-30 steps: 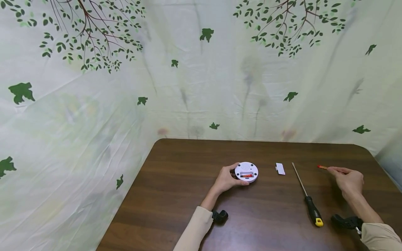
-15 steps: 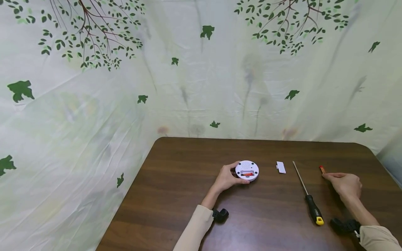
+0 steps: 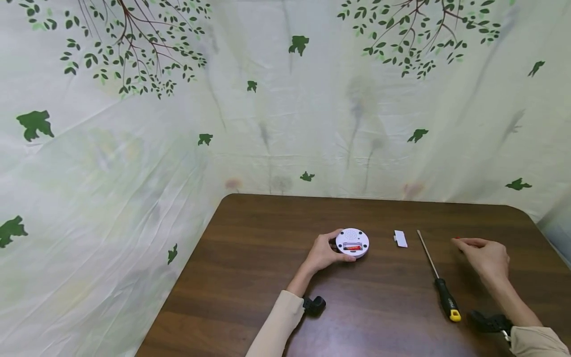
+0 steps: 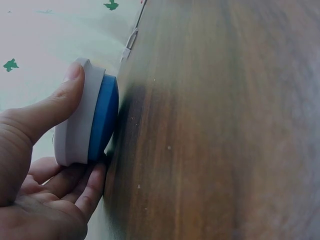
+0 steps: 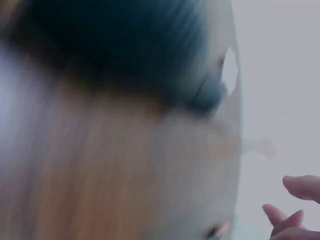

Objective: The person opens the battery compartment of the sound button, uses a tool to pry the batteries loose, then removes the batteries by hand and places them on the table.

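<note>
My left hand (image 3: 324, 253) grips a round white battery device (image 3: 357, 237) by its edges, thumb on the near side. Its underside faces up, showing small holes, dark feet and a battery compartment with a red battery (image 3: 352, 248) inside. The blue domed side (image 4: 104, 117) is turned toward the table in the left wrist view. On the right, my right hand (image 3: 487, 258) pinches another battery, mostly hidden by the fingers; only its red end (image 3: 457, 237) shows. In the blurred right wrist view, the right fingertips (image 5: 300, 187) enter at the lower right.
Between the hands, a small white battery cover (image 3: 400, 238) lies on the brown wooden table (image 3: 250, 238). Beside it lies a screwdriver (image 3: 442, 292) with a black and yellow handle, shank pointing away. A leaf-patterned cloth (image 3: 267, 124) hangs behind the table.
The battery in my right hand has turned from pointing left to pointing away, and less of it shows. That hand has shifted slightly left. The left hand and the device hold still.
</note>
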A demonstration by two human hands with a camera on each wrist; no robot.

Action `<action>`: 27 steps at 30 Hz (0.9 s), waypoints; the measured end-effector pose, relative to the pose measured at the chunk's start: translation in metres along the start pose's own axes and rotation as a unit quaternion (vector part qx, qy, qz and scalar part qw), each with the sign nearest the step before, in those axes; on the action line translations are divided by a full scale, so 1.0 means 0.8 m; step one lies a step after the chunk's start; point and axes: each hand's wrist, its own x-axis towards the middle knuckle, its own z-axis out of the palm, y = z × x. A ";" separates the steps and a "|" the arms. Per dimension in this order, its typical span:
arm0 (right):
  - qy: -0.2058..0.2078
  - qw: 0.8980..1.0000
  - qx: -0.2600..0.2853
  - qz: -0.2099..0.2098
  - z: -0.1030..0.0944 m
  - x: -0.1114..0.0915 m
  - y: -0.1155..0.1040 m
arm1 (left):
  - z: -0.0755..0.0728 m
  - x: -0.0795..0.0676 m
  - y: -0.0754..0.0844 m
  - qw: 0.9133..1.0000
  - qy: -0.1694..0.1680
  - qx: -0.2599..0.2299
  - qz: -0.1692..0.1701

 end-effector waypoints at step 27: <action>-0.199 0.947 0.086 -0.237 0.168 -0.051 -0.125 | -0.001 0.002 0.002 1.000 -0.017 -0.009 0.017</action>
